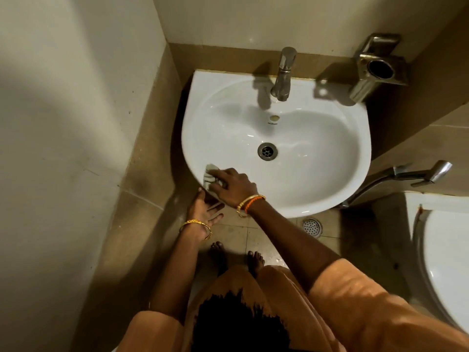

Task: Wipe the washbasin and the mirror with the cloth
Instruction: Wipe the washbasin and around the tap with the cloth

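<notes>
A white washbasin (317, 138) hangs on the wall below me, with a metal drain (267, 151) in its bowl. A small pale cloth (210, 175) lies on the basin's front-left rim. My right hand (234, 186) presses on the cloth, fingers spread over it. Just under that rim, my left hand (203, 212) is held palm up with relaxed fingers and holds nothing. No mirror is in view.
A chrome tap (283, 74) stands at the basin's back edge. A metal holder (378, 68) is fixed to the wall at the right. A hand sprayer (416, 174) hangs on the right wall, near a toilet (446, 262). A floor drain (312, 227) sits under the basin.
</notes>
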